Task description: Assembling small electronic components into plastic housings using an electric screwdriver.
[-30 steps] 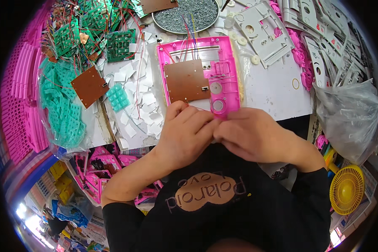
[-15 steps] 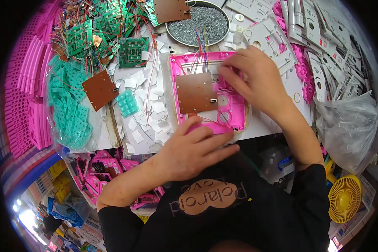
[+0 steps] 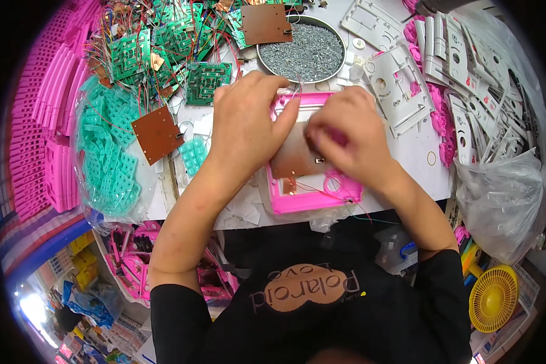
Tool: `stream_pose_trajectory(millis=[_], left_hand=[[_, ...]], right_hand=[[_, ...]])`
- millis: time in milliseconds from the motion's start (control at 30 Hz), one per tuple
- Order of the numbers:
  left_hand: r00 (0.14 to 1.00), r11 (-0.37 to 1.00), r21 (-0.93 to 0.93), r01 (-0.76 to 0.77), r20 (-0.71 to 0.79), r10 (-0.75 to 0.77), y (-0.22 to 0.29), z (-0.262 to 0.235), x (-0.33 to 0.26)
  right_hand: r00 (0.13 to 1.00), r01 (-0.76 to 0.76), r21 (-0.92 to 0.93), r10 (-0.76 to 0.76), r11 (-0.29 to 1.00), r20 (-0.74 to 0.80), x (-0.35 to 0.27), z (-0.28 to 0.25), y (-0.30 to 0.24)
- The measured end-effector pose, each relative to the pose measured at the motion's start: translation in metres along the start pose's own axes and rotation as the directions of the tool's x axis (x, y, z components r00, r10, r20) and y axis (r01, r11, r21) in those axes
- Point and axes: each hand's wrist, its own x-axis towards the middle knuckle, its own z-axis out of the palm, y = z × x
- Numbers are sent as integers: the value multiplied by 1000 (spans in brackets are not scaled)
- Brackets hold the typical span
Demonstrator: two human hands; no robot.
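A pink plastic housing (image 3: 285,203) lies in front of me with a brown circuit board (image 3: 291,159) inside it. My left hand (image 3: 249,115) reaches over the housing's far left corner. Its thumb and forefinger are closed around thin wires (image 3: 298,87) at the far edge. Over the board's right side is my right hand (image 3: 355,136), its fingers curled and smeared by motion. Whether it holds anything is hidden. Near the housing's front right corner sits a round pink ring (image 3: 333,183), with thin wires running past it.
A round tray of screws (image 3: 303,51) stands behind the housing. Green circuit boards (image 3: 207,83) and teal rubber keypads (image 3: 109,151) are heaped at the left. A loose brown board (image 3: 158,134) lies nearer. White panels (image 3: 400,91) and a clear plastic bag (image 3: 497,200) are at the right.
My left hand has moved from the housing's front edge to its far left corner, closing on the wires. My right hand has come down over the board. The whole view has shifted slightly.
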Motion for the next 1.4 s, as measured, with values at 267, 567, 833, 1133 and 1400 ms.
stream_pose_trajectory(millis=[267, 567, 833, 1133, 1400], left_hand=[[997, 995, 74, -64, -27, 66, 1, 13, 3], [991, 984, 145, -99, -77, 111, 6, 19, 3], [993, 990, 89, -106, -39, 109, -3, 18, 3], [988, 982, -115, -152, -10, 152, 7, 9, -3], [962, 967, -103, -231, 121, 243, 12, 5, -1]], right_hand=[[926, 211, 95, -230, 973, 301, 6, -19, -7], [968, 215, -87, -200, 973, 155, 42, -21, 50], [955, 262, -342, -193, 902, 224, 24, -35, 16], [924, 26, -148, 33, 989, 381, 6, -34, -16], [966, -26, -92, 49, 995, 256, -22, -32, -24]])
